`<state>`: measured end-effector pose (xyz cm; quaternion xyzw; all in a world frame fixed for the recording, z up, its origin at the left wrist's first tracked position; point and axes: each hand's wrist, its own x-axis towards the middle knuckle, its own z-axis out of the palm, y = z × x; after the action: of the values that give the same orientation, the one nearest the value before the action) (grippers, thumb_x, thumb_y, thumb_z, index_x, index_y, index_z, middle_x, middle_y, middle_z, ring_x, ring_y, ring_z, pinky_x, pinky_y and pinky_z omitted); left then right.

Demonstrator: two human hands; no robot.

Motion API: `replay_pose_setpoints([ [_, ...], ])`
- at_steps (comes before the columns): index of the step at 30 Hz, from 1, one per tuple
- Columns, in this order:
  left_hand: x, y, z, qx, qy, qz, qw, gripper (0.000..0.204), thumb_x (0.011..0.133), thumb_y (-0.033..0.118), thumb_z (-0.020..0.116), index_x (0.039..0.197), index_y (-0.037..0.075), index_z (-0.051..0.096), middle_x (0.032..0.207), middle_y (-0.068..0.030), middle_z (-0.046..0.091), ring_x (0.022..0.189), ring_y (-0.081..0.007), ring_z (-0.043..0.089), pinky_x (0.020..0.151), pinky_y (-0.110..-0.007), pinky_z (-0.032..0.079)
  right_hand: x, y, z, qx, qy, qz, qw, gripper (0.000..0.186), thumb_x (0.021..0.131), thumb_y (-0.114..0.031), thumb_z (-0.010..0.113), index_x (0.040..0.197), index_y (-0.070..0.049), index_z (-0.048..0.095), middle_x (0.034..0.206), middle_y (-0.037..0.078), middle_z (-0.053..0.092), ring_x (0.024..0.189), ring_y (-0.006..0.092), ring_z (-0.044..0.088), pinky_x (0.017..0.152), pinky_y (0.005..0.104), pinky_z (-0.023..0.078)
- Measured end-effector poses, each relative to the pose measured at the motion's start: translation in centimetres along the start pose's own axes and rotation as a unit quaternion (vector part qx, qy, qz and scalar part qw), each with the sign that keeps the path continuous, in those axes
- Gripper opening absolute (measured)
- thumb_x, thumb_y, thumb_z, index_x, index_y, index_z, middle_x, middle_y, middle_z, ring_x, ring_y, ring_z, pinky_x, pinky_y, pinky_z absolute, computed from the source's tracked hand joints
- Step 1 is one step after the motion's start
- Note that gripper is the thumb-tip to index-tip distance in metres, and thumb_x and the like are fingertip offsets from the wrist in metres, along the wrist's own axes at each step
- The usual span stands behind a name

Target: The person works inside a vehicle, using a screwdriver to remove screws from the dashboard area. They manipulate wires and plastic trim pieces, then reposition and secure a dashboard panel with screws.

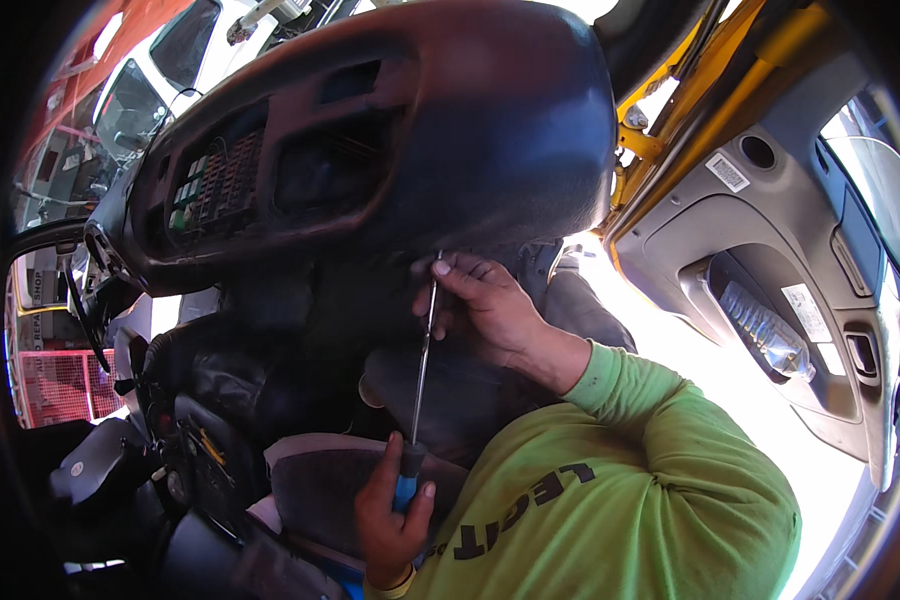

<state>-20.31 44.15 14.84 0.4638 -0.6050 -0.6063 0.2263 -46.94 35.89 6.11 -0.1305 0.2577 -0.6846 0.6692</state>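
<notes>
Grip of the left hand [378, 525] is wrapped around the blue handle [406, 491] of a screwdriver [425, 375], with the thumb and forefinger lying along it. The long metal shaft slants upward and slightly right from there, and the right hand [488, 300] grasps it near its far end, the thumb pressed against the metal. That end sits just at the lower edge of the dashboard [515, 130]; whether it touches a fastener cannot be told, since the fingers and shadow hide the spot. A green sleeve [660, 405] covers the right arm up to the wrist. Below the shaft, beside the left hand, lies a grey seat [355, 485] with a paler edge. Higher up, the dashboard has a bare recess [330, 170], and to its left are rows of fuses [220, 185], some of them green. Off to the right, past a yellow frame [660, 110], a grey door [670, 225] stands swung out, with a clear plastic bottle [763, 322] in its pocket. On the far left, beyond the cab, are a red mesh fence [65, 385] and a white vehicle [175, 60].
</notes>
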Motion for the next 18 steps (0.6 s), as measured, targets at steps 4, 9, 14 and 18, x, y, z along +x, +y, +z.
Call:
replay_pose_setpoints([
  [4,-0.6,0.1,0.7,-0.089,0.005,-0.022,0.996,0.076,0.098,0.034,0.065,0.160,0.002,0.034,0.109,-0.0182,0.065,0.068,-0.0174,0.059,0.060,-0.027,0.048,0.1,-0.3,0.2,-0.030,0.016,-0.015,0.999,0.025,0.108,-0.022,0.056,0.120,-0.001,0.064,0.087,0.012,0.071,0.074,0.0177,0.068,0.064,0.0298,0.054],
  [9,0.1,-1.7,-0.4,-0.655,-0.104,-0.169,0.729,0.082,0.102,0.037,0.062,0.163,0.001,0.020,0.104,-0.0151,0.058,0.069,-0.0153,0.058,0.055,-0.026,0.047,0.2,-0.4,0.3,-0.053,0.035,-0.022,0.998,0.027,0.107,-0.024,0.059,0.119,-0.001,0.064,0.085,0.012,0.071,0.071,0.0172,0.066,0.065,0.0283,0.053],
  [14,0.6,-2.4,-1.2,-0.462,-0.203,-0.054,0.862,0.076,0.101,0.024,0.065,0.162,0.002,0.028,0.102,-0.0155,0.064,0.068,-0.0170,0.063,0.063,-0.028,0.051,0.4,-0.3,-0.3,-0.094,0.042,-0.031,0.994,0.030,0.106,-0.029,0.061,0.119,-0.002,0.064,0.084,0.009,0.069,0.068,0.0156,0.063,0.061,0.0288,0.051],
  [18,0.2,-2.0,-0.9,-0.030,-0.075,0.124,0.989,0.073,0.098,0.017,0.069,0.161,0.002,0.034,0.106,-0.0144,0.067,0.078,-0.0178,0.067,0.072,-0.029,0.054,0.8,-0.5,-0.8,-0.132,0.046,-0.044,0.989,0.028,0.107,-0.027,0.058,0.121,-0.003,0.064,0.083,0.007,0.068,0.064,0.0134,0.059,0.058,0.0279,0.049],
])
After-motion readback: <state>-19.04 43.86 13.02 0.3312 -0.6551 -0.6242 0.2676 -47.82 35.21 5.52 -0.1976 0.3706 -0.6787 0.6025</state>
